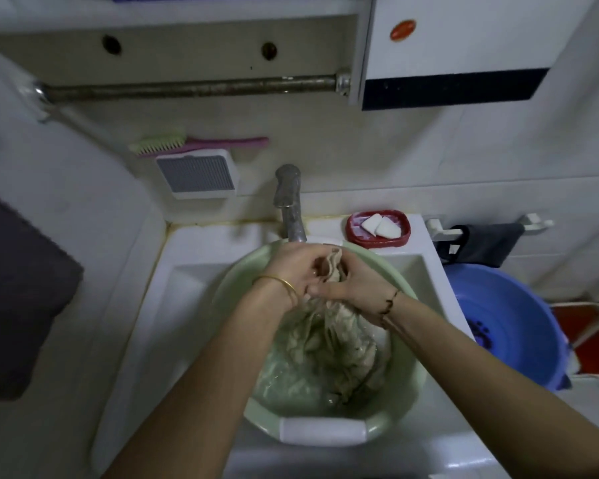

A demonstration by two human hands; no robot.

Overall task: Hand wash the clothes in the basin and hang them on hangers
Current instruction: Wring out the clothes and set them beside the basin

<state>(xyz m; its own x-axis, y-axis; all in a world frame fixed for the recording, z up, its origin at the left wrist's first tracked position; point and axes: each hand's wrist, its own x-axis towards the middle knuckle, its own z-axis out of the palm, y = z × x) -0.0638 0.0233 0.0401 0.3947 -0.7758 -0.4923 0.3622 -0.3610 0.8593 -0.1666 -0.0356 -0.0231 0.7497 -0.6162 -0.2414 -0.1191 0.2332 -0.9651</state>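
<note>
a dark grey towel (18, 299) hangs at the far left, beside the white sink counter (142, 326). on the wall behind, a rusty metal rail (187, 89) runs across, and below it a pale green brush with a pink handle (191, 144) lies above a white box with a grey ribbed face (198, 176). a dull metal tap (289, 202) stands at the back of the sink, just over the far rim of the light green plastic basin (236, 271), which sits in the sink bowl with a white grip on its near rim. the left hand (294, 267), with a thin gold bangle at the wrist, has its fingers curled tight round a bunched fold of the wet beige patterned garment (329, 340). the right hand (353, 283), a dark string round its wrist, touches the left and grips the same fold, fingers curled over it. the rest of the cloth trails down into the basin's water. right of the tap, a red soap dish (377, 229) holds two white soap pieces. a dark cloth (484, 243) hangs on a white wall bracket, above a blue plastic tub (512, 326) on the floor
</note>
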